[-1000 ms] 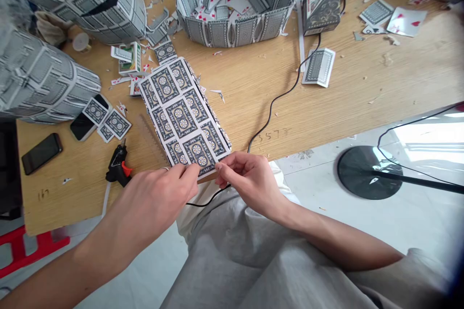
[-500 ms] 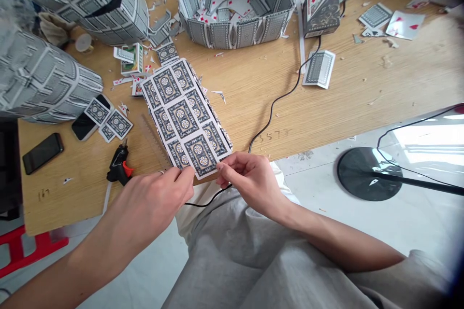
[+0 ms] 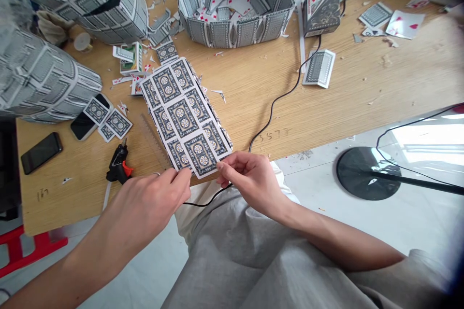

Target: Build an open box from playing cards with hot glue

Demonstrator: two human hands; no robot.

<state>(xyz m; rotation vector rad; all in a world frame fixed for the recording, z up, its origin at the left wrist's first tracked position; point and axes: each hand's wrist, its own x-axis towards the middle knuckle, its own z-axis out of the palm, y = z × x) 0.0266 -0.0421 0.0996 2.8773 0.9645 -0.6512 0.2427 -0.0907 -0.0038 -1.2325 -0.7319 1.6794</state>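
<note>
A rectangular panel of overlapping playing cards (image 3: 183, 117), backs up in blue and tan, lies slanted at the table's front edge. Its right side shows a thick, layered edge. My right hand (image 3: 250, 178) pinches the panel's near right corner between thumb and fingers. At the near left corner, my left hand (image 3: 155, 203) is closed, its fingertips against the near edge; whatever they may hold is hidden beneath the fingers. A black glue gun (image 3: 118, 161) with an orange trigger lies left of the panel, close to my left hand. A clear ruler (image 3: 155, 137) runs along the panel's left side.
A card-walled basket (image 3: 235, 34) with loose cards inside stands at the back. Large card-covered structures (image 3: 54, 77) fill the left. Two phones (image 3: 41, 153), a card box (image 3: 321, 12), a folded card (image 3: 319, 68) and paper scraps lie about. A black cable (image 3: 272, 106) crosses the table.
My left hand has shifted slightly left and down along the panel's near edge, baring a bit more of its corner. My right hand and the panel stay nearly still.
</note>
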